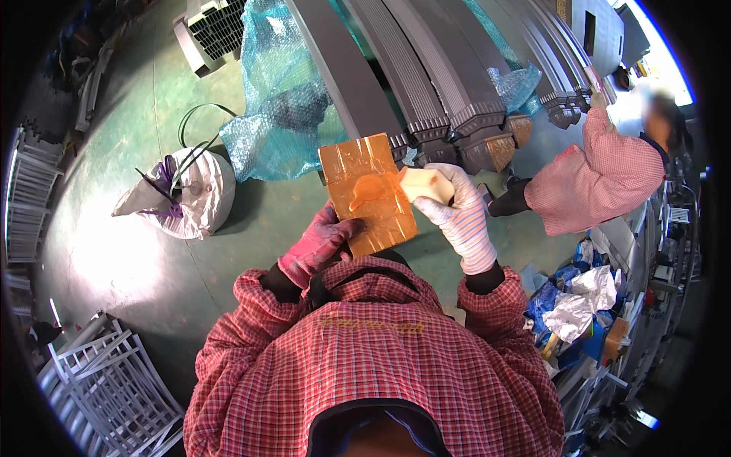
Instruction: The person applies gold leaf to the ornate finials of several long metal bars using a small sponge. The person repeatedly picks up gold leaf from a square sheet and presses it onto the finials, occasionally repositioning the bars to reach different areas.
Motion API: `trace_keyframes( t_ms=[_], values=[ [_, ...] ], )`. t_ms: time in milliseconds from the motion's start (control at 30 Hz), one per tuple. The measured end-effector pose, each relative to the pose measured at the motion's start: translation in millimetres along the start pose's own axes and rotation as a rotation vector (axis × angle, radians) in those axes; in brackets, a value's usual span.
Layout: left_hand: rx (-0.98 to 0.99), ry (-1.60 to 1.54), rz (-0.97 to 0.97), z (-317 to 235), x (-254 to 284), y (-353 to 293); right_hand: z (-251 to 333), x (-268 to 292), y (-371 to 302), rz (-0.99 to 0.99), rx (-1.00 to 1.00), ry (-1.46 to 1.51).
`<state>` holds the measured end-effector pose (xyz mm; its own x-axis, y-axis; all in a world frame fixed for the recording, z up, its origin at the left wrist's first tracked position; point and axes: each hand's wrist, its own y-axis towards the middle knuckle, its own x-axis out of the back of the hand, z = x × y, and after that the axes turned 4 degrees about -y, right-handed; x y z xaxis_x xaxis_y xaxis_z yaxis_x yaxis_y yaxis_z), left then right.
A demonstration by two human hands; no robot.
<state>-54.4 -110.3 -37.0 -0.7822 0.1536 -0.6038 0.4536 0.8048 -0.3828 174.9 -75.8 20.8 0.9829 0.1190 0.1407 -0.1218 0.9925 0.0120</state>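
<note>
My left hand [321, 242], in a pink-red glove, grips the lower left edge of a flat brown board [358, 156] that looks covered in shiny tape. A wet orange-brown smear [373, 192] lies across the board's middle. My right hand [463, 221], in a striped glove, is closed around a cream-white sponge block [425, 183]. The sponge is at the board's right edge, beside the smear; whether they touch I cannot tell. Beyond my hands, long dark grey metal profiles [403, 68] lie side by side, and one near end has a brown patch [499, 151].
Blue bubble wrap [266, 114] hangs left of the profiles. A white sack [205, 194] with straps stands on the green floor [114, 198]. Metal frames [114, 388] are stacked lower left. Another person [601, 175] bends over the profiles at right, above a scrap heap [579, 305].
</note>
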Motion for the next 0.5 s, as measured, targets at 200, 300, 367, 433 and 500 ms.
trace_keyframes(
  t_ms=[200,300,367,433,500],
  values=[
    [-0.108,0.069,0.051,-2,2,-6,10,-27,7,0.125,0.136,-0.841],
    [-0.029,0.096,-0.002,-10,0,-10,18,-30,5,0.118,0.137,-0.822],
    [-0.003,0.068,0.019,-10,7,-6,18,-35,-1,0.172,0.193,-0.926],
    [-0.02,0.066,0.026,-4,16,-5,1,-28,4,0.121,0.24,-0.89],
    [-0.093,0.084,0.014,3,25,-8,1,-15,3,-0.007,-0.067,-0.655]
  ],
)
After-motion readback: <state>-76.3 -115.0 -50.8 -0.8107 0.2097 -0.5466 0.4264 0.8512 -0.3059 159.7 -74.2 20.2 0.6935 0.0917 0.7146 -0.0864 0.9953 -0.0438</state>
